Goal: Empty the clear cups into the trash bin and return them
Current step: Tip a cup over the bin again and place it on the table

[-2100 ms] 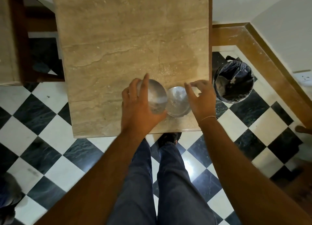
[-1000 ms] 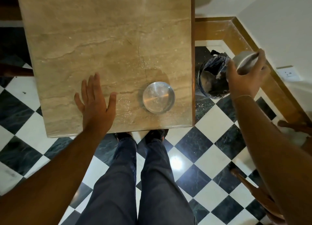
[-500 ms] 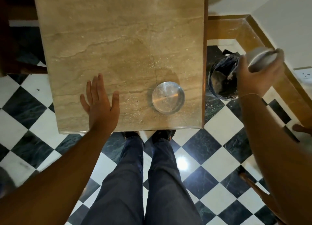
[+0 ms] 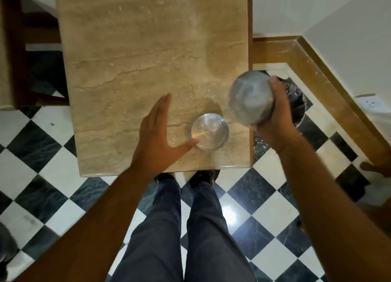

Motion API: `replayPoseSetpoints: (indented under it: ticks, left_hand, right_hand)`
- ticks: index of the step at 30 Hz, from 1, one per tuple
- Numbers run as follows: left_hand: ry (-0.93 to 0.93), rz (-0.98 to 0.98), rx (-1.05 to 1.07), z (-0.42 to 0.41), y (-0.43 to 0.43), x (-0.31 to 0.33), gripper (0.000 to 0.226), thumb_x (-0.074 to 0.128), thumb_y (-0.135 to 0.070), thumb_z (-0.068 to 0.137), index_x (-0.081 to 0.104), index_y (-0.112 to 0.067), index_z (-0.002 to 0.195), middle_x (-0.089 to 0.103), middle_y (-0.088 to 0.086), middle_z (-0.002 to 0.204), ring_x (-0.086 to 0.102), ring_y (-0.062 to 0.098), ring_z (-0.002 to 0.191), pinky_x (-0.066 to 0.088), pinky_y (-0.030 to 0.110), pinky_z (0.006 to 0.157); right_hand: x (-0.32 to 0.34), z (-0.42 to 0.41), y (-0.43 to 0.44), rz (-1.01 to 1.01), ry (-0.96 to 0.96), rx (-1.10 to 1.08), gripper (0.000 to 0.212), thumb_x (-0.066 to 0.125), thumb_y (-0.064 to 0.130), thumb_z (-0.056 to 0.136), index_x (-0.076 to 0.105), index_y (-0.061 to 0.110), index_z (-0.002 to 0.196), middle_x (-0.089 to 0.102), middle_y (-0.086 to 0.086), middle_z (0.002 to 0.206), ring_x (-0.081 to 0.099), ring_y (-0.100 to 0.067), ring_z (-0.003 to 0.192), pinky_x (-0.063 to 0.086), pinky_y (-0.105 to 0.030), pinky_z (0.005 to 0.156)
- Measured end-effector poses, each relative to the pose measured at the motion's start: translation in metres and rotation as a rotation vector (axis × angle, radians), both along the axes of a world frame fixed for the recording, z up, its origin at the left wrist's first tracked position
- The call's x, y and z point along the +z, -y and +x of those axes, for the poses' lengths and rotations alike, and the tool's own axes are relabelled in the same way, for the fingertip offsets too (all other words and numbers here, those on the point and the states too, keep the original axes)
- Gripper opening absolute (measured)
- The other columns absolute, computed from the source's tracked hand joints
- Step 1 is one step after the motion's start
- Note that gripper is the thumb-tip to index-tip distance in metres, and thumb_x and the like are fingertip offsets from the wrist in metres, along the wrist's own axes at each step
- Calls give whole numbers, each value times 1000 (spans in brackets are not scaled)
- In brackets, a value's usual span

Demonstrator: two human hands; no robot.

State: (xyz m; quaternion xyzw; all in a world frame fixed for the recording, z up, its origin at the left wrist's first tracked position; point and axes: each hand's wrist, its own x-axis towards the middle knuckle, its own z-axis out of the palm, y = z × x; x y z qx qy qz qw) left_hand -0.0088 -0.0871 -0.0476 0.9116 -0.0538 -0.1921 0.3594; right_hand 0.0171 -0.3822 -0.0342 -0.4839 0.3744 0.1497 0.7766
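A home room; marble-topped table [image 4: 135,70], checkered floor tiles [image 4: 266,214], wooden skirting [image 4: 330,74], wall socket [image 4: 370,104].

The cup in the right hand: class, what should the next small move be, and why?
Probably set the held cup down on the table, in the bare spot to the right of the standing cup. The right hand grips it above the table's right edge, beside the trash bin, while the left hand is open beside the standing cup.

A beige marble table [image 4: 137,59] stands on a black-and-white chequered floor [image 4: 264,214] (glossy); white walls [image 4: 349,38], wooden skirting [image 4: 313,55], a socket [image 4: 371,104].
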Motion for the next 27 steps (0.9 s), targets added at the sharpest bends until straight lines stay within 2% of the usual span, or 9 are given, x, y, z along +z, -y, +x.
replayPoseSetpoints:
  ticks: [4,7,11,14,17,18,20,22,27]
  left_hand:
    - [-104,-26,-110,12,19,33,153,86,-84,60,3,-28,175,7,-4,183,25,28,164,30,49,128]
    - [-61,-24,-99,12,13,34,148,91,-72,64,4,-24,175,10,-6,179,31,27,162,46,56,121]
    - [-65,58,-17,8,-7,23,142,98,-58,65,14,-23,174,25,1,173,39,27,154,51,45,113]
    - [-87,142,44,4,-25,4,139,98,-59,62,21,-19,171,31,6,169,44,34,148,51,48,109]
    - [-174,247,119,0,-43,-22,137,99,-53,65,19,-18,171,29,9,168,40,39,146,49,54,110]
    - [-199,294,121,0,-47,-30,138,99,-52,66,18,-18,172,27,10,169,39,40,147,48,55,111]
    - [-220,386,91,-1,-52,-45,141,99,-55,64,17,-17,172,26,12,170,38,41,147,47,56,114]
    - [-203,443,49,-1,-54,-55,143,98,-59,61,18,-17,171,28,12,170,39,41,148,47,58,114]
    - [-180,511,22,-5,-49,-64,141,94,-66,62,17,-22,171,28,8,171,40,40,149,44,60,112]
  right_hand:
    - [6,-3,-70,153,-72,173,48,55,57,111,85,21,120,83,-9,118,78,-29,110,64,-50,100]
    - [0,-9,-108,257,-121,217,48,72,62,99,88,20,115,83,-10,113,75,-31,109,60,-44,97]
    - [-4,-12,-133,266,-184,277,54,52,61,113,89,22,109,87,-6,109,81,-23,102,63,-41,92]
    - [-8,-7,-132,-72,-198,382,54,51,62,115,82,19,104,88,0,90,84,-23,86,70,-40,79]
    - [-29,-9,-117,-493,-54,328,60,58,60,111,75,3,102,81,-21,97,80,-40,94,69,-55,88]
    - [-32,-10,-111,-604,2,342,56,59,55,112,72,2,102,78,-21,96,78,-37,92,66,-51,88]
    - [-37,-13,-100,-799,70,412,36,61,42,115,72,10,103,76,-1,96,72,-17,93,56,-30,87]
    - [-44,-15,-93,-936,126,473,24,62,36,115,74,17,110,77,4,110,71,-13,106,53,-22,92]
    - [-66,-24,-85,-1109,247,541,28,61,32,110,74,10,124,75,-8,127,68,-26,122,53,-38,108]
